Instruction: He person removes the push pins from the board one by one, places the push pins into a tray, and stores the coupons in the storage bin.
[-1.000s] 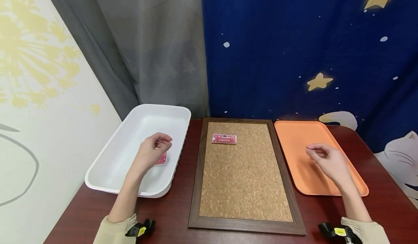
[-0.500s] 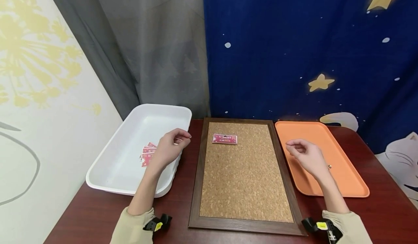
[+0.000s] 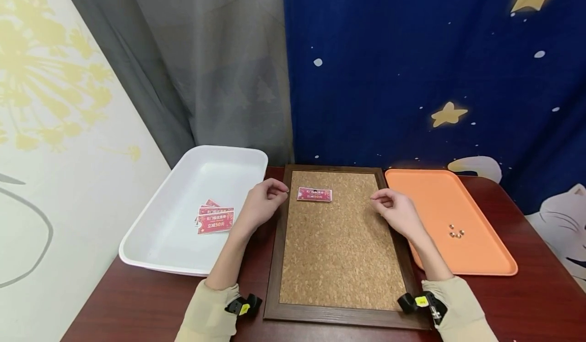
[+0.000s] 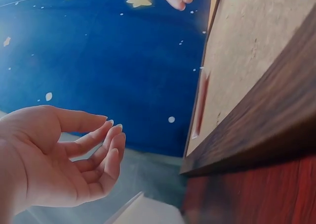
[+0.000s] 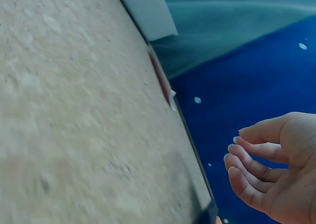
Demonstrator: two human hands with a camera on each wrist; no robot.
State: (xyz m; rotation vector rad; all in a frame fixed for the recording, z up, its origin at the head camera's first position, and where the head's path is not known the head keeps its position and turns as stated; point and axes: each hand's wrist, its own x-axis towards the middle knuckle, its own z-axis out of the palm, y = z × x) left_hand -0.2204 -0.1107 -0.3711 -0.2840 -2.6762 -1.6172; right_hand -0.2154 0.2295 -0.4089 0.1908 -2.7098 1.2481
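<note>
My left hand [image 3: 263,204] hovers over the left edge of a framed corkboard [image 3: 343,250], thumb near the fingertips. Nothing shows between its loosely bent fingers [image 4: 106,159] in the left wrist view. Over the board's right edge is my right hand [image 3: 397,212], its fingers [image 5: 252,172] also loosely bent around nothing. Near the board's upper left lies a red printed coupon [image 3: 314,195] with a small dark spot at its top middle. Several similar coupons [image 3: 216,222] overlap in the white tub [image 3: 183,179].
Right of the board is an orange tray [image 3: 485,253] with several small shiny metal pieces [image 3: 457,232], too small to identify. All stand on a dark red-brown table [image 3: 110,306]. Behind hang a grey curtain [image 3: 229,67] and a blue starry one [image 3: 366,77].
Both hands have moved inward, the left from above the white tub and the right from above the orange tray, uncovering the coupons and the metal pieces. The board's coupon has stayed put.
</note>
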